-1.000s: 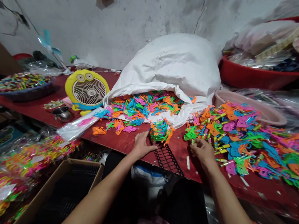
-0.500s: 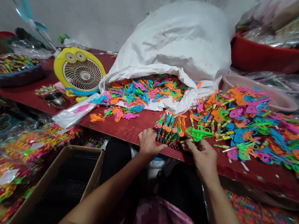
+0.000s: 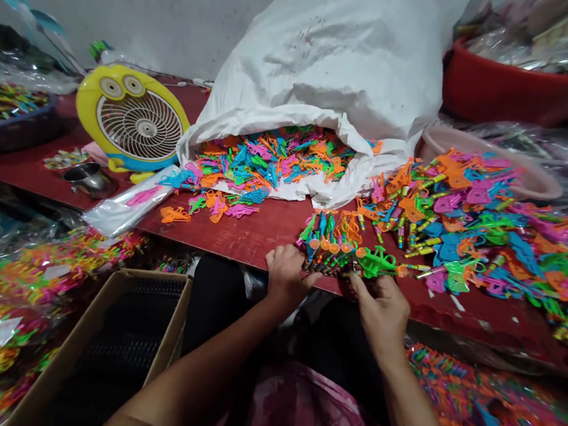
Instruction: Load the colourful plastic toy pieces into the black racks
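Observation:
A row of small coloured plastic toys (image 3: 333,231) with orange discs stands packed in a black strip with holes (image 3: 326,268) at the table's front edge. My left hand (image 3: 287,273) is closed round the strip's left end, its thumb along the front. At the right end, my right hand (image 3: 380,306) has thumb and fingers closed by a green plastic toy (image 3: 378,262) with a mesh-like body. Exactly where the fingertips grip it is partly hidden. Right of that hand spreads a heap of similar toys (image 3: 458,210), many with yellow striped tubes.
Behind the row, a white sack (image 3: 328,63) spills more coloured pieces. A yellow fan (image 3: 136,125) and a metal cup (image 3: 89,179) stand left on the red table (image 3: 241,236). Below left sits a cardboard box (image 3: 101,343) of black strips. Tubs (image 3: 526,96) stand at right.
My right hand has brought the green toy in against the strip's right end, and its striped tube no longer shows. My left hand stays at the left end. The view has shifted slightly.

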Available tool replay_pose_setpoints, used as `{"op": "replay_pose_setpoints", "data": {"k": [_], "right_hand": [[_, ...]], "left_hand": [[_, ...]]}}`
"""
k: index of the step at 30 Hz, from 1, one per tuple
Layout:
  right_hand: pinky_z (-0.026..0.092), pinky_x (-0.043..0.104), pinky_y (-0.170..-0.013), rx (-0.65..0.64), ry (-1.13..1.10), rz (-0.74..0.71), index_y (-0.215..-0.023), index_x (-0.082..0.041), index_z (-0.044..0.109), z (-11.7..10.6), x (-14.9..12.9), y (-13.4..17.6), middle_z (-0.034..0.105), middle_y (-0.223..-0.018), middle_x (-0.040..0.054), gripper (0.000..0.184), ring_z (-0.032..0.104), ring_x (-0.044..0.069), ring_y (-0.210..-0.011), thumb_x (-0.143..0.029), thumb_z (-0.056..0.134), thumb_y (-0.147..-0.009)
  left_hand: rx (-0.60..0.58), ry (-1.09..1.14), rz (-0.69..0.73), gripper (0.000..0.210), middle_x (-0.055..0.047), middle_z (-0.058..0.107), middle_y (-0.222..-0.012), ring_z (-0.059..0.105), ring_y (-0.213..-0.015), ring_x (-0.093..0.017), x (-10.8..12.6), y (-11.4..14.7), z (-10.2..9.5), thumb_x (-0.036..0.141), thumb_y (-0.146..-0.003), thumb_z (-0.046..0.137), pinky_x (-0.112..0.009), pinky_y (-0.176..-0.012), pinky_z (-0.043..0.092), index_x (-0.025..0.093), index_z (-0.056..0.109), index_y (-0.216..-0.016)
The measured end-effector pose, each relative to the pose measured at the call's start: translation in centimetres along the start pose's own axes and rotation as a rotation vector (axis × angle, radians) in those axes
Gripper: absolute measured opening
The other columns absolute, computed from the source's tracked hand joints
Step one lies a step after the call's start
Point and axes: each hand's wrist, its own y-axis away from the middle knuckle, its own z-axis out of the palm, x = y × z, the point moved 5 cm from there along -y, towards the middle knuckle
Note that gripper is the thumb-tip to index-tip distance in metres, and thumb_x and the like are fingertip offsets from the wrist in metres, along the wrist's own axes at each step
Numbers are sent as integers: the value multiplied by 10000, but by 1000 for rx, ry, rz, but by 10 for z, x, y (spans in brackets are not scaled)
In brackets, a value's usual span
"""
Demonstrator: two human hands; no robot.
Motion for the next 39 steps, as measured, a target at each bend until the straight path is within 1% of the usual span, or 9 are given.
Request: {"op": "replay_pose_setpoints", "data": {"k": [3, 6, 10, 16, 21, 24, 29, 33, 39], "right_hand": [[354, 244, -568, -26, 42, -83, -595, -190, 469, 0, -7, 1, 464, -603, -37, 373, 442, 109, -583, -404, 654, -838], [358, 249, -581, -53, 3, -113, -622, -192, 478, 3, -9, 2, 477, -619, -35, 342, 454, 114, -596, -381, 647, -852], [345, 247, -561, -72, -51, -106, -614, -200, 443, 5, -5, 3, 479, -616, -34, 356, 450, 114, -584, -367, 638, -861], [283, 236, -526, -156, -14, -72, -591, -211, 350, 9, 4, -6, 396, -572, -49, 431, 376, 106, -553, -415, 616, -863], [297, 240, -519, -254, -9, -62, -612, -210, 432, 10, 4, -14, 464, -578, -27, 394, 407, 121, -552, -466, 586, -870], [281, 246, -523, -262, 26, -113, -594, -208, 424, 9, 0, -15, 447, -586, -25, 398, 390, 116, -546, -435, 586, -877], [256, 255, -529, -249, 70, -164, -589, -213, 357, 8, -4, -15, 382, -586, -39, 418, 364, 114, -544, -396, 580, -891], [298, 256, -563, -317, 94, -209, -636, -208, 422, 11, -12, -17, 444, -632, -22, 342, 421, 126, -585, -360, 533, -921], [358, 263, -609, -368, 147, -281, -700, -208, 458, 13, -20, -23, 524, -697, 15, 245, 504, 156, -653, -292, 503, -926]], "left_hand": [[42, -10, 13, 355, -39, 609, -933, 508, -931, -235, 5, 3, 0, 486, -722, 765, -383, -812, 353, 214, 633, -909], [58, -10, 20, 339, -37, 609, -907, 514, -912, -235, 9, 5, 0, 466, -721, 771, -376, -797, 348, 216, 636, -905], [63, -21, 24, 342, -44, 610, -892, 518, -903, -242, 10, 4, 0, 481, -718, 765, -371, -787, 346, 211, 634, -880], [52, -13, 33, 319, -40, 607, -873, 517, -891, -235, 11, 4, -2, 499, -758, 722, -367, -779, 345, 207, 643, -863], [35, -3, 39, 311, -43, 604, -880, 512, -897, -236, 11, 4, -2, 499, -784, 694, -368, -779, 342, 208, 652, -884], [32, -2, 30, 308, -46, 605, -886, 513, -902, -237, 11, 4, -3, 501, -801, 675, -371, -786, 343, 211, 654, -900], [32, -18, 41, 343, -48, 606, -886, 514, -894, -238, 11, 4, -3, 540, -808, 649, -373, -775, 342, 209, 648, -897], [39, -12, 57, 353, -54, 606, -887, 513, -893, -238, 9, 5, 0, 555, -825, 616, -374, -768, 338, 207, 645, -872], [32, -2, 66, 319, -62, 610, -867, 526, -874, -243, 10, 2, -3, 516, -822, 632, -374, -758, 354, 200, 646, -863]]}}
